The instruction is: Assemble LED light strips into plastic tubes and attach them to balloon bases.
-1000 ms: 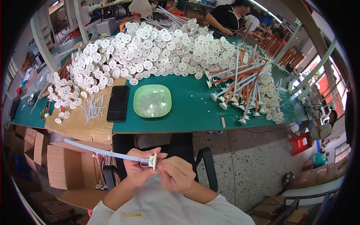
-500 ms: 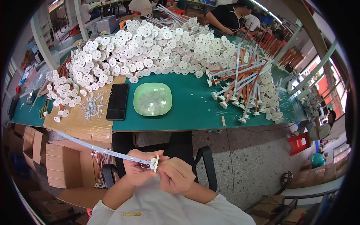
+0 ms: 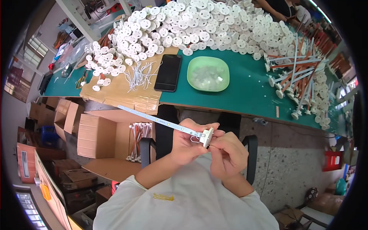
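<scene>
Clasping round white base [image 3: 207, 137] and flat strip [image 3: 161, 121]: left fingers [image 3: 199, 126] curled; right fingers [image 3: 226, 143] pinched, contents hidden

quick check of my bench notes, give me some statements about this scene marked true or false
1. The left hand holds the white round end piece of the strip. True.
2. The right hand rests on the table. False: the right hand is at the end piece.
3. A black phone lies left of the green bowl. True.
4. The green bowl is empty. False: small translucent pieces lie in it.
5. Thin white wires lie on the cardboard sheet. True.
</scene>
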{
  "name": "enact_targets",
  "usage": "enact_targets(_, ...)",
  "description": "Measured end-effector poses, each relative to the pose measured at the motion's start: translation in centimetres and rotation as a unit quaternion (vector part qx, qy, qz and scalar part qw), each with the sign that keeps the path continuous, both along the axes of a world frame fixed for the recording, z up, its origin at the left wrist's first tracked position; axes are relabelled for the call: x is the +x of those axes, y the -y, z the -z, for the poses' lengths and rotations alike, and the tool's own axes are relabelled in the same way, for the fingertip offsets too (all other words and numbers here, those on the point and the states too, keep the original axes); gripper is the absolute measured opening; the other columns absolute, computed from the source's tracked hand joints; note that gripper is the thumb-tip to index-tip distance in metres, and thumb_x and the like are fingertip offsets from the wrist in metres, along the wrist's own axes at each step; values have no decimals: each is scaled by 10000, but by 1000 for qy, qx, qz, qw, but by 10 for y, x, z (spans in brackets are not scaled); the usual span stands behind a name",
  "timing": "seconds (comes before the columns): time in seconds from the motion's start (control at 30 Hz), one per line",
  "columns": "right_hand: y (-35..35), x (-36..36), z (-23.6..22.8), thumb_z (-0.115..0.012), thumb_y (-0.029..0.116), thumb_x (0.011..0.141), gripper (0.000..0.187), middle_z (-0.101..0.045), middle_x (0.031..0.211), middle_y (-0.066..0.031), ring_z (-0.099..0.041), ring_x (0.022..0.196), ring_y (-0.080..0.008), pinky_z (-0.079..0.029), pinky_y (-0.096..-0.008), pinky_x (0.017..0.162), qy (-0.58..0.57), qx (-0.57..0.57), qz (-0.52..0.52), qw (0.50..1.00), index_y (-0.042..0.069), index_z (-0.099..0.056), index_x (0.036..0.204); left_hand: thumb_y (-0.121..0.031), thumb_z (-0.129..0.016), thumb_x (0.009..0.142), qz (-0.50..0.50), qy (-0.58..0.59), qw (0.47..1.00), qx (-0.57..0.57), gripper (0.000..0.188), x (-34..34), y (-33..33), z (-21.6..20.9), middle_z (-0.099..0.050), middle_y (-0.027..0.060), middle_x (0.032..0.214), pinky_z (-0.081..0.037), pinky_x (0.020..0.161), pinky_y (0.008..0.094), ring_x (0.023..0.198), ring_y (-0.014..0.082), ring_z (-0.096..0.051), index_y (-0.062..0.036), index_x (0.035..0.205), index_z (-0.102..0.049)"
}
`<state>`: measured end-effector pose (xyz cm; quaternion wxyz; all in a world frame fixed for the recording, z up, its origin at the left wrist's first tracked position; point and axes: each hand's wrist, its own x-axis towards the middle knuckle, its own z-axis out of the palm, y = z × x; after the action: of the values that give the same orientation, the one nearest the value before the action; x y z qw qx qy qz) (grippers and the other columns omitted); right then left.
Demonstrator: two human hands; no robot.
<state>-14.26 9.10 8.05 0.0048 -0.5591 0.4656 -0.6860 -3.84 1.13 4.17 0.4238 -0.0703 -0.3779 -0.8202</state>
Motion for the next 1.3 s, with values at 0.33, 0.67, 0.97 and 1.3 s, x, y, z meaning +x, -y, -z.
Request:
enact_targets(0.33,-3,-1,4,-617,-108,754,101,-621,727,-123,-542,569,-210,-402,-281,509,-52,-18,8,998,-41,-603,829,-66,-782,792,-9,-2,999,-36,453,1,-5,3,-544,234,1324,-528,962,469,1190,360,-578,-69,1132,-482)
enact_targets(0.67,11,-1,19,-635,-155,676,177,-619,715,-104,-553,558,-206,-427,-267,494,-25,-19,23,999,-41,-643,811,-15,-725,830,-2,15,1000,14,402,-2,0,15,-528,176,1366,-504,994,457,1225,332,-559,-121,1134,-485)
enact_targets(0.97,13,1,21,-639,-141,750,115,-633,744,-117,-563,614,-169,-419,-251,520,130,39,-41,990,-71,-624,840,10,-657,855,-36,49,997,41,332,-3,0,13,-542,180,1343,-473,1021,470,1231,333,-551,-110,1122,-500)
enact_targets(1.3,17,11,33,-635,-122,770,117,-633,757,-110,-564,616,-136,-418,-223,511,113,20,-3,993,-65,-640,872,9,-651,864,-57,48,997,11,346,-3,1,20,-557,185,1328,-468,1025,489,1216,350,-559,-102,1153,-497)
